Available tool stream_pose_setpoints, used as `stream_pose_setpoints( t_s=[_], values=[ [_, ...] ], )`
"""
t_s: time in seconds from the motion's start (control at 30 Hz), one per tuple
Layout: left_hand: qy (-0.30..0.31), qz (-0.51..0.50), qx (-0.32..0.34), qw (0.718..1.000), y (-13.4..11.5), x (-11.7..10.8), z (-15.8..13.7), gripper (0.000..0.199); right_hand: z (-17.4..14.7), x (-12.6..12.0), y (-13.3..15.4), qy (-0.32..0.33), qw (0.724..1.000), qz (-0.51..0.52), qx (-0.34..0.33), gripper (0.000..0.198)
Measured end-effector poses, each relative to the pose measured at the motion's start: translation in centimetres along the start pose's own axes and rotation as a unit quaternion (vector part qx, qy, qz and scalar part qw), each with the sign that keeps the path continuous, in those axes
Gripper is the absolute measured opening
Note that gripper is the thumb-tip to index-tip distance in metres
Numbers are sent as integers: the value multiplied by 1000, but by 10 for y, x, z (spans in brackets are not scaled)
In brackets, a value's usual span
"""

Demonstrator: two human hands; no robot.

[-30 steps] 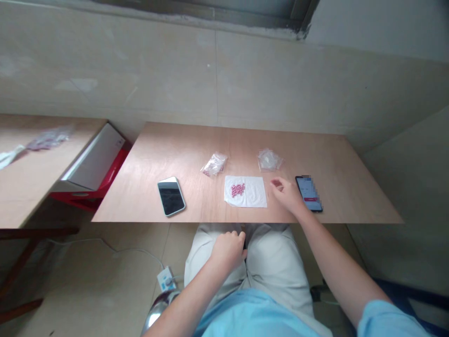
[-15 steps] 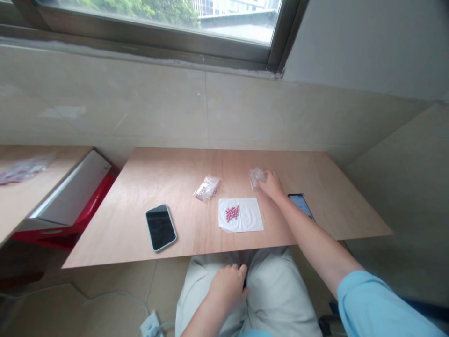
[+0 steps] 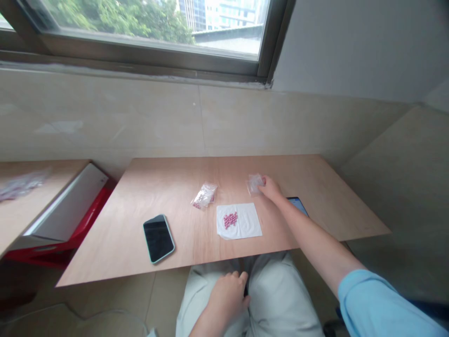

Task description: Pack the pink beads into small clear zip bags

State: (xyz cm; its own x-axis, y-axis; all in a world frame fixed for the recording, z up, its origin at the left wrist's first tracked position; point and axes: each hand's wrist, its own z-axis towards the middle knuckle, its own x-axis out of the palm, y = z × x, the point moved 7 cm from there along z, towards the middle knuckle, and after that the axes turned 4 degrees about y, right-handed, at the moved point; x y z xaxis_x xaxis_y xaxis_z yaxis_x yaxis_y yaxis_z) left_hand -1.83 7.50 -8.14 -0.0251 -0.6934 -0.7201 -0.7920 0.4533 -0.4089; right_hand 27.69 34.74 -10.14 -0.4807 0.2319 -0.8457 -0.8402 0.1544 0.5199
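My right hand (image 3: 270,188) is closed, pinching the right edge of a small clear plastic bag (image 3: 255,184) at the back of the table; a bit of pink shows by the fingertips. A second clear bag (image 3: 205,195), with pink beads in its lower part, lies to the left. In front of the bags is an unfolded white tissue (image 3: 249,222). A cluster of pink beads (image 3: 230,220) sits on its left half. My left hand (image 3: 229,292) rests on my lap below the table edge, fingers loosely bent, thumb apart, with no object visible in it.
A dark-screened phone in a pale green case (image 3: 159,238) lies on the left of the table (image 3: 115,234). Another phone (image 3: 298,205) is partly hidden by my right forearm. On a side table at far left is a plastic bag (image 3: 23,186), with a red stool (image 3: 84,231) nearby.
The camera view has tilted up slightly. My right hand keeps its pinch on the bag, which now looks flatter and more spread. The left hand stays on the lap.
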Motion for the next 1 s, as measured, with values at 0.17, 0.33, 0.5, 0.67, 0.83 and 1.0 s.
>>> stream_pose_setpoints(
  t_s=[0.17, 0.33, 0.5, 0.67, 0.83, 1.0],
  values=[
    [-17, 7, 8, 1000, -4, -5, -5, 37, -6, -16, 3, -11, 999, 36, 4, 34],
    [-38, -5, 36, 999, -9, -17, -10, 32, -30, -38, 15, -8, 995, 100, -13, 19],
    [-145, -122, 85, 978, -9, -50, -19, 24, -95, -42, 40, 33, 981, 188, -36, 24],
    [-256, -232, 41, 938, 14, -77, -24, 31, -194, -9, 79, 222, 861, 458, -16, 42],
    [-277, -287, 69, 915, 15, -77, -17, 32, -263, 5, 105, 324, 808, 492, -12, 43],
    [-258, -169, 67, 949, 4, -67, -14, 20, -270, -28, 116, 231, 922, 269, -153, 46]
  ],
)
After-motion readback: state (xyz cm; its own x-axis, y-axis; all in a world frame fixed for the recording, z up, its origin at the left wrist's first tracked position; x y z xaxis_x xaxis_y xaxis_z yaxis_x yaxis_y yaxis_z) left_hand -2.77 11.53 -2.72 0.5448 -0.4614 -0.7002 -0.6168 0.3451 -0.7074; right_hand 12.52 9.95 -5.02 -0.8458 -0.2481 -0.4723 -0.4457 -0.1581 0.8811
